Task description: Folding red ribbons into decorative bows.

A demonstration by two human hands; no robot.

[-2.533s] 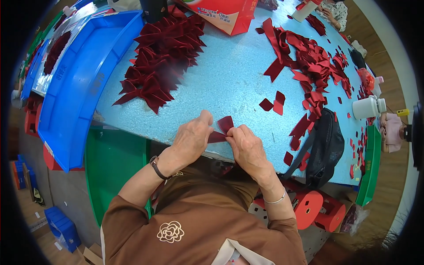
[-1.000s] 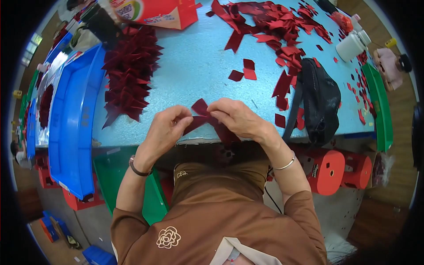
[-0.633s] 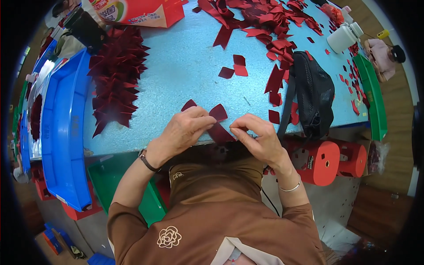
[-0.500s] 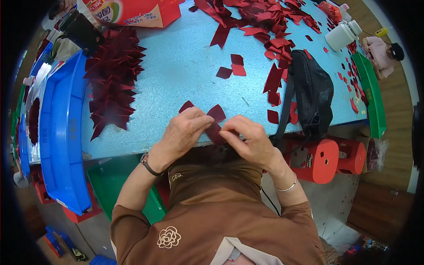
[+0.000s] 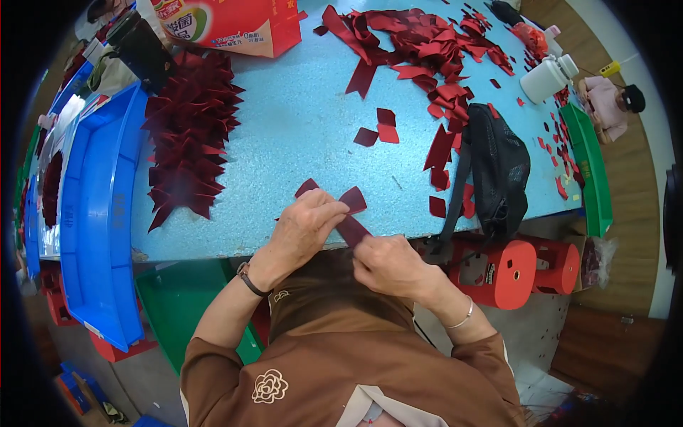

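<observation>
Near the table's front edge, a dark red ribbon [image 5: 353, 230] is stretched between my two hands. My left hand [image 5: 307, 222] pinches it, and pointed ends stick out past the fingers on both sides like a bow. Its lower tail runs into the closed fingers of my right hand [image 5: 393, 266], just off the table edge. The part inside my left fingers is hidden. To the left lies a thick stack of dark red ribbon bows [image 5: 191, 135]. Three loose ribbon pieces [image 5: 387, 133] rest ahead of my hands.
A heap of red ribbon strips [image 5: 434, 46] covers the far side of the blue table [image 5: 299, 128]. A black mesh bag [image 5: 498, 171] and white bottle [image 5: 546, 80] stand right. Left are a blue bin [image 5: 96, 213], a dark cup [image 5: 139, 46] and a red carton [image 5: 235, 28]. Red stools [image 5: 498, 274] sit below.
My right hand has closed on the ribbon's tail and moved down and slightly right, drawing it out. My left hand keeps its pinch. The whole view has shifted slightly.
</observation>
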